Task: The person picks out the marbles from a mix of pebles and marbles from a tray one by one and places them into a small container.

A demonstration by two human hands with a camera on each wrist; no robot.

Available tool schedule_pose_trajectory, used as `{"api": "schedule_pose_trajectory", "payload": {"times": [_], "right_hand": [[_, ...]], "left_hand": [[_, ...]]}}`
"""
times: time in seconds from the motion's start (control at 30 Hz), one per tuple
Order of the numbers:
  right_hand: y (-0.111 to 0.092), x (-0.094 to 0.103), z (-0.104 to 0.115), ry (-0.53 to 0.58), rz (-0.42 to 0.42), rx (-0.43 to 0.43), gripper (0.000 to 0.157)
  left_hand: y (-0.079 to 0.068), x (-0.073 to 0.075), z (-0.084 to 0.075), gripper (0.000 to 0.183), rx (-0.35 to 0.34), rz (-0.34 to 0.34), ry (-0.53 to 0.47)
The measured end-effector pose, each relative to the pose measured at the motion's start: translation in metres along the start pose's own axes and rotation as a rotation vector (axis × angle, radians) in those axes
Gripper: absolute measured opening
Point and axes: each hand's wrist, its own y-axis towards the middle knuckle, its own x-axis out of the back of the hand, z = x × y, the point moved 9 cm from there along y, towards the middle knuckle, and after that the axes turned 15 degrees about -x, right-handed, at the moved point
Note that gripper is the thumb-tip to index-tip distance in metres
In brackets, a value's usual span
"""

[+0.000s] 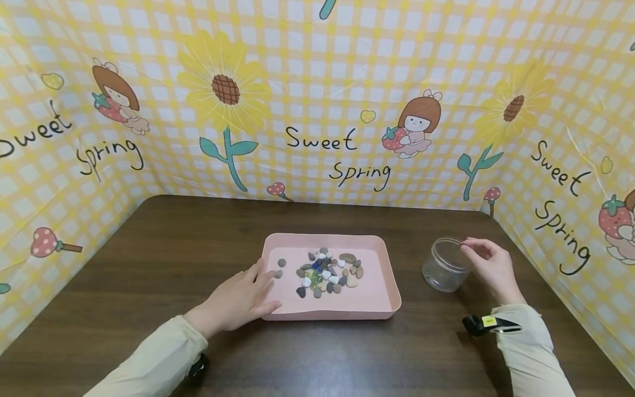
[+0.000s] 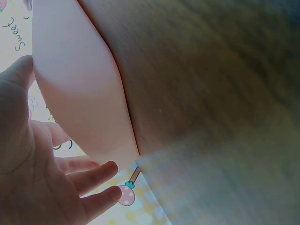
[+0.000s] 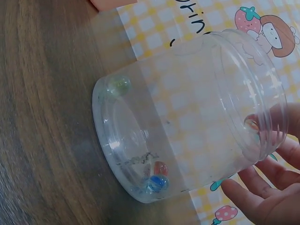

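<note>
My left hand [image 1: 233,298] rests at the left end of a pink tray [image 1: 382,275], fingers spread along its rim. In the left wrist view its fingers lie loosely beside the tray's outer wall [image 2: 79,84]. Stones [image 1: 351,282] in grey, white and tan lie inside, with green glass marbles [image 1: 313,277] and some blue ones among them. To the right stands a clear lidless jar [image 1: 444,275]. At its mouth my right hand [image 1: 491,267] pinches a small reddish marble [image 3: 251,123]. Low in the jar are a green marble [image 3: 118,86], a blue marble [image 3: 158,183] and a red marble [image 3: 161,168].
The tray and jar stand apart on a dark wooden table [image 1: 322,358]. Yellow checked cloth [image 1: 317,82] printed with flowers and lettering surrounds the back and both sides. Two grey stones [image 1: 281,263] lie apart from the pile, close to the left hand.
</note>
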Motion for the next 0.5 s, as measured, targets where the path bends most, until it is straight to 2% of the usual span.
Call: {"api": "schedule_pose_trajectory", "payload": {"times": [0.17,0.27,0.5], "right_hand": [[0.0,0.002,0.0,-0.016,-0.011,-0.011,0.011],[-0.001,0.001,0.003,-0.021,-0.001,0.003,0.009],[-0.003,-0.002,0.025,-0.018,0.017,0.067,0.03]], "left_hand": [[0.0,0.001,0.0,0.064,0.003,0.0,-0.004],[0.0,0.003,-0.001,0.065,-0.004,-0.008,0.003],[0.0,0.004,-0.002,0.064,-0.01,-0.018,0.008]]}}
